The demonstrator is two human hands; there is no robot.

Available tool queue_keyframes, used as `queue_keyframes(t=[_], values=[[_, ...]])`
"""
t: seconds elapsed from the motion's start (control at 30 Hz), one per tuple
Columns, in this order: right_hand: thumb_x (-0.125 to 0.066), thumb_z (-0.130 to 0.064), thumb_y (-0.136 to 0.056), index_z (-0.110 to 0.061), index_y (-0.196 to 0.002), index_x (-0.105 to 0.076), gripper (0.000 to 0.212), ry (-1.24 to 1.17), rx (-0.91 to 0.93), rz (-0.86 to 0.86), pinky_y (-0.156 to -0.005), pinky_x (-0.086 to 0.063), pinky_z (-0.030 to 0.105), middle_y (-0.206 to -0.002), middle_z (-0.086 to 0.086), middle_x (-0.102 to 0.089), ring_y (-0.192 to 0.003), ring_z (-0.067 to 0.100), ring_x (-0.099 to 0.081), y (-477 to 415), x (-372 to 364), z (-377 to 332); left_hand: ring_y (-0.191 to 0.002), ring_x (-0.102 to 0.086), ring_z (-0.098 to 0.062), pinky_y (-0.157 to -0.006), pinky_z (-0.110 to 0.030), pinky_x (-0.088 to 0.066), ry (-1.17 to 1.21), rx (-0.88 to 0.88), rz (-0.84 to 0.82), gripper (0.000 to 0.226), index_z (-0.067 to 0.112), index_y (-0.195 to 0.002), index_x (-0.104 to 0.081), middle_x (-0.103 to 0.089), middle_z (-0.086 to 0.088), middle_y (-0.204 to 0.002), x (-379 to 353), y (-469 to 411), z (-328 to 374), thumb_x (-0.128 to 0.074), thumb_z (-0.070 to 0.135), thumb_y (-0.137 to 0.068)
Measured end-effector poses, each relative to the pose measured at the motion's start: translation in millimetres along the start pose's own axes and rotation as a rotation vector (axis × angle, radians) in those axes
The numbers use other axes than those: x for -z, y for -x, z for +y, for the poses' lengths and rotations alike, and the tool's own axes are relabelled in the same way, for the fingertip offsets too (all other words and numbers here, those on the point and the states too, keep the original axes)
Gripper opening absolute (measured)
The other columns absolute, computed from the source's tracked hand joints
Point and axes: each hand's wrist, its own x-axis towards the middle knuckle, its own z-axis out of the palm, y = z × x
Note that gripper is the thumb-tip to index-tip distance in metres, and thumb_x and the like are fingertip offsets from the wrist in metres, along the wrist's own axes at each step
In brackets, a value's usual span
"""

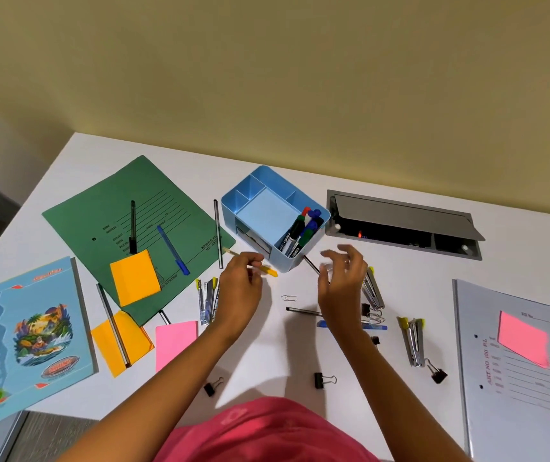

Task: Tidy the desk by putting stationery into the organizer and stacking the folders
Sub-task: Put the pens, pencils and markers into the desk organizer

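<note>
Left hand [240, 285] pinched yellow pen [268, 271] just beside blue organizer [282, 261] at desk centre; markers [300, 230] inside. Right hand [343, 278] near organizer, fingers loosely curled, blurred; grasp indeterminable. Green folder [107, 208] and grey folder [516, 395] well apart.

Light: we've got bright, even light on the white desk [400, 288], seemingly from overhead, and the wall [267, 78] goes warm yellow.
Shadows: we see soft grey patches close under both forearms.
Blur: the right hand [343, 278] is smeared by motion; the left hand [238, 285] and its pinched yellow pen [268, 271] look crisper.
Glare: the pink note [523, 341] glows, edges bleeding.
Edges: we see the desk's lines bow and the notebook [27, 338] stretch.
</note>
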Motion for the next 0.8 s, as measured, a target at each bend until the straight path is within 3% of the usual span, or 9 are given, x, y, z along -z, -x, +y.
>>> queue_keyframes(t=[0.07,0.13,0.23,0.33,0.43,0.57,0.7,0.8], values=[[-0.057,0.013,-0.08,-0.007,-0.105,-0.061,0.032,0.083,-0.063,-0.038,-0.093,-0.047,0.032,-0.12,0.017,-0.049,-0.11,0.028,-0.047,23.0,9.1,11.4,-0.096,-0.062,-0.024,-0.088,-0.036,-0.049,-0.005,0.015,-0.037,0.032,0.007,-0.109,-0.062,-0.064,-0.006,-0.107,1.2,12.2,-11.4,-0.048,-0.008,-0.085],[-0.058,0.019,-0.075,-0.004,-0.102,-0.061,0.036,0.125,-0.045,-0.098,-0.095,-0.039,0.019,-0.112,0.016,-0.053,-0.106,0.029,-0.049,48.9,19.6,25.8,-0.098,-0.06,-0.025,-0.089,-0.037,-0.049,-0.023,0.038,-0.089,0.034,0.006,-0.11,-0.062,-0.063,-0.007,-0.108,1.6,26.9,-23.1,-0.047,-0.01,-0.084],[-0.061,0.02,-0.074,-0.002,-0.094,-0.064,0.03,0.147,-0.058,-0.155,-0.085,-0.049,0.035,-0.098,0.012,-0.058,-0.096,0.03,-0.054,80.0,32.9,40.5,-0.102,-0.059,-0.022,-0.086,-0.024,-0.044,-0.07,0.022,-0.157,0.031,0.008,-0.109,-0.061,-0.061,-0.002,-0.108,1.4,52.5,-40.1,-0.048,-0.007,-0.086],[-0.061,0.017,-0.075,0.001,-0.101,-0.064,0.031,0.207,-0.098,-0.257,-0.085,-0.051,0.042,-0.102,0.015,-0.061,-0.099,0.034,-0.057,97.5,38.6,47.6,-0.116,-0.053,-0.02,-0.097,-0.021,-0.038,-0.235,-0.099,-0.288,0.036,0.011,-0.121,-0.059,-0.057,-0.003,-0.123,-2.8,73.3,-55.5,-0.05,0.002,-0.088],[-0.067,0.015,-0.071,-0.001,-0.101,-0.065,0.034,0.25,-0.058,-0.317,-0.085,-0.051,0.041,-0.101,0.014,-0.062,-0.095,0.033,-0.059,100.5,41.3,51.8,-0.139,-0.031,-0.018,-0.112,-0.023,-0.022,-0.529,-0.241,-0.458,0.05,0.011,-0.142,-0.04,-0.034,-0.007,-0.151,-9.3,85.7,-71.7,-0.047,0.019,-0.092],[-0.079,0.015,-0.057,-0.002,-0.084,-0.067,0.034,0.387,0.107,-0.319,-0.059,-0.052,0.035,-0.078,0.01,-0.063,-0.07,0.028,-0.059,94.2,39.6,55.7,-0.147,-0.007,-0.02,-0.118,-0.034,-0.013,-0.736,-0.28,-0.552,0.062,0.014,-0.151,-0.015,-0.003,-0.004,-0.16,-12.2,96.9,-83.2,-0.039,0.031,-0.096],[-0.078,0.006,-0.069,-0.004,-0.075,-0.066,0.017,0.529,0.23,-0.231,-0.051,-0.044,0.035,-0.068,0.008,-0.057,-0.06,0.023,-0.052,90.3,35.8,57.6,-0.148,-0.003,-0.02,-0.119,-0.035,-0.011,-0.741,-0.27,-0.561,0.061,0.014,-0.151,-0.014,0.0,-0.004,-0.16,-12.7,97.1,-83.5,-0.039,0.03,-0.098],[-0.071,-0.001,-0.08,-0.006,-0.082,-0.067,0.006,0.522,0.254,-0.13,-0.053,-0.042,0.033,-0.072,0.006,-0.057,-0.063,0.023,-0.052,91.0,34.9,49.4,-0.146,-0.013,-0.018,-0.119,-0.026,-0.01,-0.545,-0.2,-0.537,0.053,0.012,-0.147,-0.027,-0.014,-0.005,-0.159,-15.7,95.9,-74.3,-0.043,0.026,-0.098]])
